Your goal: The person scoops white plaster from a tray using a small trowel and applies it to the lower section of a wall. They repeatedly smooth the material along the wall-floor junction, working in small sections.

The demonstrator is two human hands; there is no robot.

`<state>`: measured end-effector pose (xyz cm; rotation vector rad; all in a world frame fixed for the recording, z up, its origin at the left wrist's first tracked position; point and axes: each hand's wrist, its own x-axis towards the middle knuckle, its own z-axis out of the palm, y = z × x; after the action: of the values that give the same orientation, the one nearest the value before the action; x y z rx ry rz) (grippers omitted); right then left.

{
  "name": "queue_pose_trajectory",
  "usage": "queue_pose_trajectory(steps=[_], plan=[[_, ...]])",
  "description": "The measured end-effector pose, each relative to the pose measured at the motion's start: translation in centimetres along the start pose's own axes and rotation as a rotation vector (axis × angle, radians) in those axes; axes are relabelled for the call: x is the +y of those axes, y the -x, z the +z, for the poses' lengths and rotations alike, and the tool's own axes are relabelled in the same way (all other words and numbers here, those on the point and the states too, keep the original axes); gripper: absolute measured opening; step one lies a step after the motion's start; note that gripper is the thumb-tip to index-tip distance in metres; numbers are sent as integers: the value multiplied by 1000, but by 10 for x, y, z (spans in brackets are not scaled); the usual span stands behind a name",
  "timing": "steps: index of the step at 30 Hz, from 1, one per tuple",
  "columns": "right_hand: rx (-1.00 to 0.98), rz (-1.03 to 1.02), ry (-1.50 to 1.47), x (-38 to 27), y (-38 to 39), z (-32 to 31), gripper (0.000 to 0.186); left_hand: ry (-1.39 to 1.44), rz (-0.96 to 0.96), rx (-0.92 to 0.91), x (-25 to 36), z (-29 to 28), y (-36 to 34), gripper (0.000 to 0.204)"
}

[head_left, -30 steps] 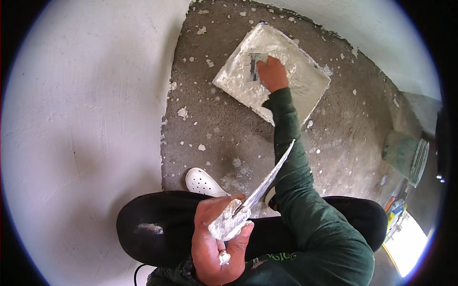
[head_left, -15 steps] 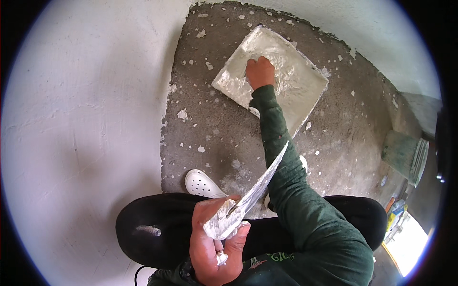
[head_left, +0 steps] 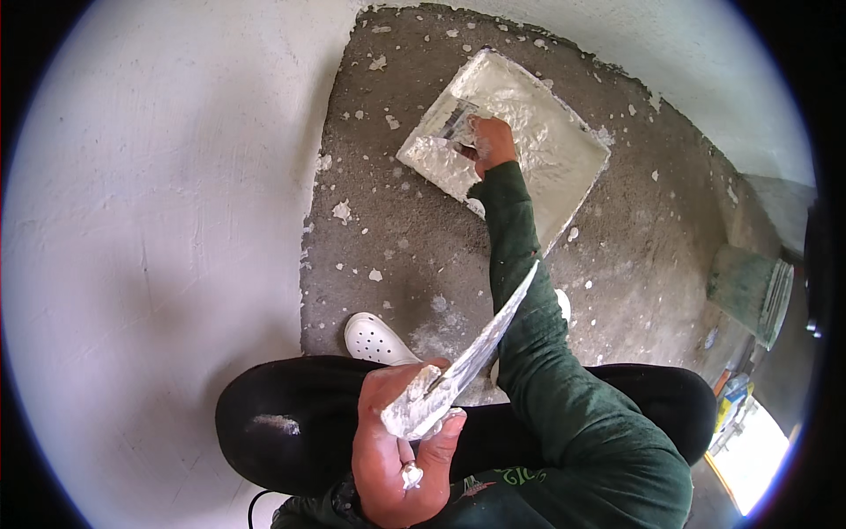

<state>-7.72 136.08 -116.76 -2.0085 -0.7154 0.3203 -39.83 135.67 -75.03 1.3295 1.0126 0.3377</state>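
Note:
My left hand (head_left: 401, 454) grips a flat plastering trowel (head_left: 480, 357) close to my lap. White paste coats the trowel, whose blade is seen nearly edge-on and points up and to the right. My right arm reaches forward over a square, shallow tray (head_left: 570, 117) on the floor. Inside the tray lies wet, creamy white plaster (head_left: 538, 115). My right hand (head_left: 495, 143) is closed around a putty knife (head_left: 458, 116), its metal blade dipping into the plaster at the tray's left side. The knife's handle is mostly hidden by my fingers.
A white plastered wall (head_left: 159, 220) rises at the left, another along the far right. Dried plaster bits dot the concrete floor (head_left: 397, 238). A dirty greenish bucket (head_left: 749, 286) lies at the right. A white clog (head_left: 374, 339) shows beside my knee.
My right hand has shifted slightly right and nearer, turning so that the putty knife's blade now shows. The left hand and its trowel have hardly moved.

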Motion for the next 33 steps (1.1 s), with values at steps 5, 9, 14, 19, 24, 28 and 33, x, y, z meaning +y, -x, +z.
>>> queue_pose_trajectory(steps=[5, 9, 14, 19, 24, 28, 33], plan=[[66, 795, -997, -123, 20, 9, 16, -23, 21, 12, 0, -23, -5, 48], [23, 746, -1030, -134, 25, -5, 15, -15, 7, -109, 0, -39, -12, 44], [-247, 637, -1027, -179, 40, 32, 23, 76, 51, -160, -3, -57, -13, 36], [-430, 721, -1009, -238, 89, 141, 18, -37, 94, -181, -3, -81, -17, 33], [-391, 599, -708, -213, 144, 224, 21, -49, 93, -172, 3, -92, -23, 31], [-354, 452, -182, -253, 161, 241, 30, -25, 99, -148, 3, -105, -19, 35], [-289, 413, -292, -268, 165, 254, 28, -121, 208, -118, 2, -120, -22, 36]])
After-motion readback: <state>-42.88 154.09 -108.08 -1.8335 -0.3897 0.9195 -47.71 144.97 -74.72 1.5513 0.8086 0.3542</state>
